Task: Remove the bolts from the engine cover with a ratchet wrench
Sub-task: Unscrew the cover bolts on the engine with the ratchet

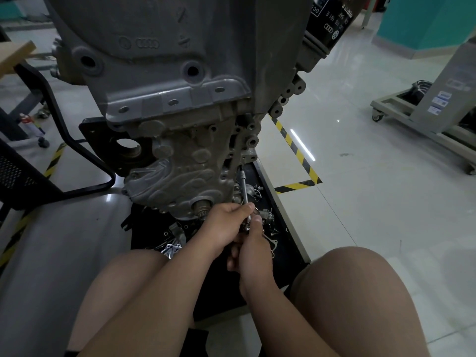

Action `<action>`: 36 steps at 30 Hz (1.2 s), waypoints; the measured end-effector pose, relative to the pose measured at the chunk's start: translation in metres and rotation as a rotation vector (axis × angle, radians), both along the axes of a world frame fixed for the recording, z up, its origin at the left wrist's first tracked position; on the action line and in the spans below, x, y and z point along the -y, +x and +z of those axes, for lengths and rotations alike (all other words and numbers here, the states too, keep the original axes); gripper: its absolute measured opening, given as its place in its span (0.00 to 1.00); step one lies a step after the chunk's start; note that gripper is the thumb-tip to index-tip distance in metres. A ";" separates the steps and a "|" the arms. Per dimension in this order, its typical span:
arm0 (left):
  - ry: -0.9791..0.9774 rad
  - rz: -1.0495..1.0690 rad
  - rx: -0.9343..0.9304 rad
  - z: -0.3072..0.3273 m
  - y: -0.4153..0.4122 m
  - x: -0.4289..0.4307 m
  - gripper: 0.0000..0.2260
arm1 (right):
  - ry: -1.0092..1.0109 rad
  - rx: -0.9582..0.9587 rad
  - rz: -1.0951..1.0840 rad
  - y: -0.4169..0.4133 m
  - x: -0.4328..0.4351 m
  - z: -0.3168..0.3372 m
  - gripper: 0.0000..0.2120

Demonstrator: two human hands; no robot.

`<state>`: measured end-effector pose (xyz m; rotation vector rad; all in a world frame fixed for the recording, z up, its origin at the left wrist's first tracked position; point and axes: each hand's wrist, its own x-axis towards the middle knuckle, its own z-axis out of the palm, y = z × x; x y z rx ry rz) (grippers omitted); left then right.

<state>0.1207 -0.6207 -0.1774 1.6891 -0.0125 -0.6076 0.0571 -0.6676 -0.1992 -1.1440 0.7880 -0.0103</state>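
A grey engine block hangs in front of me, with its ribbed lower engine cover (177, 173) facing me. A ratchet wrench with a long thin extension bar (243, 188) runs up to the cover's right edge, where its socket sits at a bolt spot near the block's flange. My left hand (226, 225) grips the bar's lower end with fingers and thumb curled round it. Just below, my right hand (253, 247) holds the ratchet's head and handle, which are mostly hidden under both hands.
A black tray (277, 202) under the engine holds several loose bolts, clips and small metal parts. A black chair frame (64, 135) stands at the left. Yellow-black floor tape (296, 153) and a wheeled grey stand (422, 119) lie to the right. My bare knees fill the foreground.
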 end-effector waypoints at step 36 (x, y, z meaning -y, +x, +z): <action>-0.036 0.019 -0.014 0.000 0.003 0.001 0.12 | -0.061 0.075 -0.122 -0.005 0.001 -0.001 0.22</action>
